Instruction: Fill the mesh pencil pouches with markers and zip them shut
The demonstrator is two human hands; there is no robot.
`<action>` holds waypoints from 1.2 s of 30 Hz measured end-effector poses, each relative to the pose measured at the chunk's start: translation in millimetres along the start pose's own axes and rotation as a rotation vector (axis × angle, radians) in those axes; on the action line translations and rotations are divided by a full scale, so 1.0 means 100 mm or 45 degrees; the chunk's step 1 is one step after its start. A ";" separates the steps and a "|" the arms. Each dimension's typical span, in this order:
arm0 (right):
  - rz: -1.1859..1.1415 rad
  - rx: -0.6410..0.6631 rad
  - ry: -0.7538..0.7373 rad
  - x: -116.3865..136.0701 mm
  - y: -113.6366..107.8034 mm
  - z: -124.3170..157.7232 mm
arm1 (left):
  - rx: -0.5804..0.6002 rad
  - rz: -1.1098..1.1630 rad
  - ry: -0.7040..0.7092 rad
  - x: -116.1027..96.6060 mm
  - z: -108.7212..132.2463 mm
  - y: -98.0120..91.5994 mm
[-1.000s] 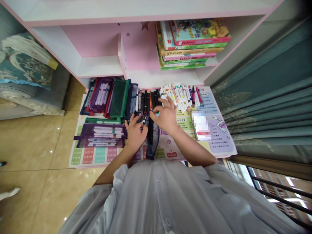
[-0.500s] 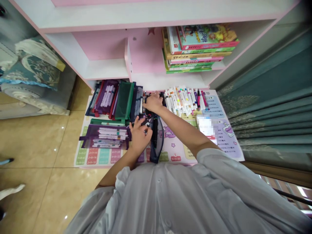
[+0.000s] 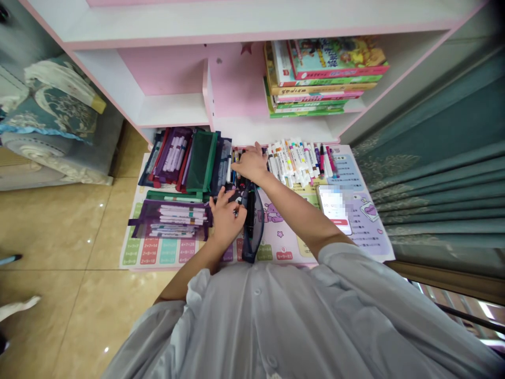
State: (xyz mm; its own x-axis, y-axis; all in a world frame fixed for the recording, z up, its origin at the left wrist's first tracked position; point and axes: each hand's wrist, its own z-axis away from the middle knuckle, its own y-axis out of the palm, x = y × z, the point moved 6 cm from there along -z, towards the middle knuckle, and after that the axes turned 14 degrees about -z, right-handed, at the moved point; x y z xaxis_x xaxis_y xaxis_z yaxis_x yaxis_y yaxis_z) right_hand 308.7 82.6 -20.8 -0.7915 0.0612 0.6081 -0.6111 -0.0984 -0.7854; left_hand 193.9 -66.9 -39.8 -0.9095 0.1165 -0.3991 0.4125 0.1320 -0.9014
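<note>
My hands over the pens on the times-table mat point(image 3: 272, 247)
My right fingers point(image 3: 244, 166) lie splayed on the marker pens point(image 3: 236, 160), holding nothing; my left fingers point(image 3: 223, 202) curl beside the dark mesh pouch point(image 3: 252, 234), grip unclear.

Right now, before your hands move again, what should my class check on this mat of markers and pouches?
Left hand touching the dark mesh pouch: ok.
Left hand's grip on that pouch: cannot tell.
Black marker at the pouch, inside it or on top: cannot tell.
Right hand over the row of dark markers: ok.
Right hand's grip on any one marker: cannot tell.
Right forearm beside the blurred phone, not on it: ok.
</note>
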 end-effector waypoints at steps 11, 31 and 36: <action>-0.207 -0.181 -0.162 -0.24 -0.24 1.51 | -0.020 0.015 0.014 0.01 -0.01 0.00; 0.033 0.063 -0.104 -0.25 0.09 1.68 | -0.014 0.003 -0.005 0.02 -0.03 0.00; -0.090 -0.159 -0.162 -0.23 -0.21 1.49 | -0.004 0.013 -0.005 0.01 -0.02 0.00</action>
State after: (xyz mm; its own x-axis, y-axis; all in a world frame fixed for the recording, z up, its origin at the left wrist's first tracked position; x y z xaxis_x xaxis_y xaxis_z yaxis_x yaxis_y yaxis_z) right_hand 341.8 -64.5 -1.5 -0.7435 -0.0634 0.6657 -0.6681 0.0259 -0.7437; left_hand 193.3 -65.1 -39.3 -0.9054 0.1141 -0.4089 0.4218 0.1342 -0.8967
